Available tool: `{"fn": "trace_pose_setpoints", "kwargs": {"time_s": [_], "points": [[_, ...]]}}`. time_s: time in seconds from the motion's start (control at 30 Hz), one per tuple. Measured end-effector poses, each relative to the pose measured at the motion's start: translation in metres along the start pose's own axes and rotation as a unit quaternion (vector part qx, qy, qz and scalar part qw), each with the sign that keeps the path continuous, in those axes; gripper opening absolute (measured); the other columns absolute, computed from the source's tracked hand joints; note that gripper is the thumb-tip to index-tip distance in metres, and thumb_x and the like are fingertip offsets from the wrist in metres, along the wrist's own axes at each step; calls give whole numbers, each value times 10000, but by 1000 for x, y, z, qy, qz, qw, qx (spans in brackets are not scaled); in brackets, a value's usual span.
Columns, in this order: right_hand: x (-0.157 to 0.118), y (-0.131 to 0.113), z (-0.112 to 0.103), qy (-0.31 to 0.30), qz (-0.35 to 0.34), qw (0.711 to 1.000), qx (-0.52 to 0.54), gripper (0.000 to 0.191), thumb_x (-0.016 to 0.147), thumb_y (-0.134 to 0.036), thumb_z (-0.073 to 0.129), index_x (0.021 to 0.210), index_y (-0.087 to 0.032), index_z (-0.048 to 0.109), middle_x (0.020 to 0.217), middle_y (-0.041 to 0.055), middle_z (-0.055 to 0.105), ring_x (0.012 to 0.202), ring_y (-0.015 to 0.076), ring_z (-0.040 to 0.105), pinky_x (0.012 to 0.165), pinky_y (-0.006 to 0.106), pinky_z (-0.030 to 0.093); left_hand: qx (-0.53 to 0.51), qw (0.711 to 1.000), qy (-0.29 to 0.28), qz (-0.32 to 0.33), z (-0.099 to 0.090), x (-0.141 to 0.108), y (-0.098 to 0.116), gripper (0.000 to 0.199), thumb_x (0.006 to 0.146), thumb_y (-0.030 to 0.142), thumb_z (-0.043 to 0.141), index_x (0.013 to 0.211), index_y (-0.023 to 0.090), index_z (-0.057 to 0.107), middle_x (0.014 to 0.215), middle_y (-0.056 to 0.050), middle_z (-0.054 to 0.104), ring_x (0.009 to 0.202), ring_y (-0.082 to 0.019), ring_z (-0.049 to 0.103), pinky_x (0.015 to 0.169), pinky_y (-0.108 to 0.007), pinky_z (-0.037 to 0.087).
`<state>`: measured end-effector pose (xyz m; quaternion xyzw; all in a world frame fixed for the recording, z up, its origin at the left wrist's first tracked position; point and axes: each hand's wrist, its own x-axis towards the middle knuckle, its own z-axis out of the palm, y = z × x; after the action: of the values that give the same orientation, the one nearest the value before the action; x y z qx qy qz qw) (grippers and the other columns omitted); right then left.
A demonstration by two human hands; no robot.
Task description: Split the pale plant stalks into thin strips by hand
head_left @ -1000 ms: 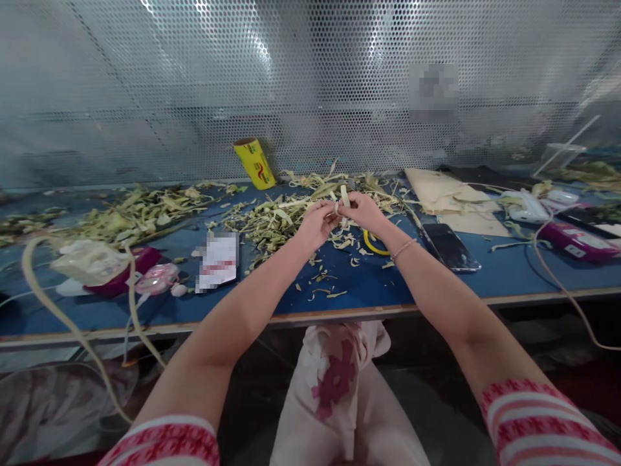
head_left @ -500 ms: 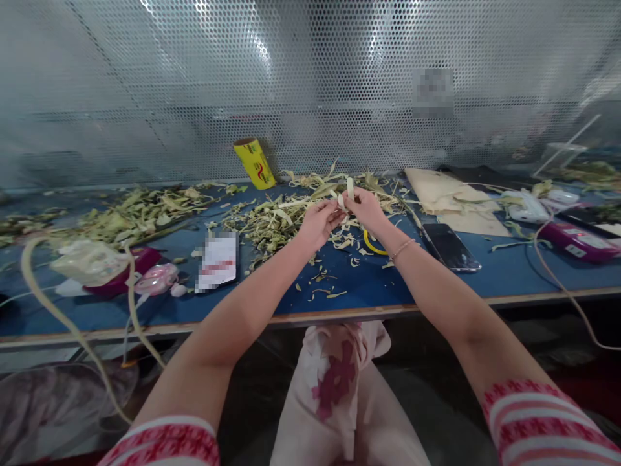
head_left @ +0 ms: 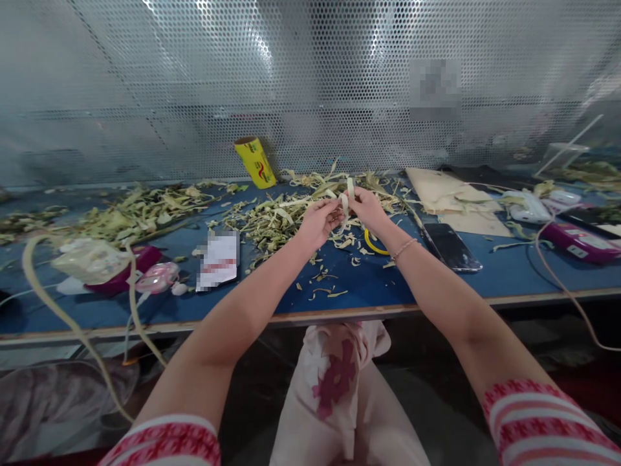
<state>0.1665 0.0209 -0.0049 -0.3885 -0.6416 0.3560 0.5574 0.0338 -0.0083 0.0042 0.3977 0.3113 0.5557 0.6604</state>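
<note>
Over a pile of dried greenish plant pieces [head_left: 272,226], my left hand [head_left: 319,220] and my right hand [head_left: 363,206] are close together. Both have their fingers closed on a pale plant strip [head_left: 345,203], which bends between them. One pale end of it stands up above my right fingers. Small scraps [head_left: 330,292] lie on the blue table in front of my hands. A yellow ring [head_left: 372,244] lies by my right wrist, partly hidden by it.
A yellow tube [head_left: 255,163] leans by the perforated metal wall. A dark phone [head_left: 452,246] and brown card [head_left: 451,194] lie right. Left are a white packet [head_left: 218,260], a pink device [head_left: 158,277], a purple box [head_left: 121,280], a hose [head_left: 70,321] and more plant pieces [head_left: 130,217].
The pale strip between my hands has shifted and shows a little more of its length. My hands have hardly moved.
</note>
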Motion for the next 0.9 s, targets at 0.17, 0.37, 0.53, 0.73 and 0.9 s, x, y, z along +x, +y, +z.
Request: {"fn": "trace_pose_setpoints", "kwargs": {"time_s": [0.17,0.37,0.53,0.73,0.9], "points": [[0,2,0,-1,43,996,84,389,754,-586,553,754,-198,552,714,-6,554,636,109,528,571,235,461,7,1000,17,13,0,1,-1,88,754,129,650,712,140,574,595,17,597,559,-63,575,670,-220,498],[-5,-7,0,-7,4,999,-31,365,659,-516,697,711,-174,579,636,-19,536,604,109,498,554,236,441,5,1000,12,23,-2,1,-2,74,753,108,628,719,141,572,632,23,609,575,-56,577,701,-221,500],[-6,-7,1,-2,37,999,17,364,642,-493,721,697,-160,585,651,-7,580,604,104,516,567,238,437,-20,999,27,-7,0,0,1,106,781,95,578,696,143,538,597,8,605,571,-70,584,707,-234,510],[-9,-12,6,-23,127,972,194,335,614,-415,778,707,-164,577,645,-23,599,575,83,520,556,219,458,-27,999,16,-20,5,-2,3,141,833,70,518,704,123,539,591,-2,602,538,-57,570,658,-205,498],[-14,-18,6,-51,142,953,262,235,698,-316,746,705,-158,572,611,-30,583,543,66,521,542,191,469,-36,999,8,-24,7,-4,3,181,861,64,492,691,122,515,567,2,576,529,-48,559,641,-186,488]]}}
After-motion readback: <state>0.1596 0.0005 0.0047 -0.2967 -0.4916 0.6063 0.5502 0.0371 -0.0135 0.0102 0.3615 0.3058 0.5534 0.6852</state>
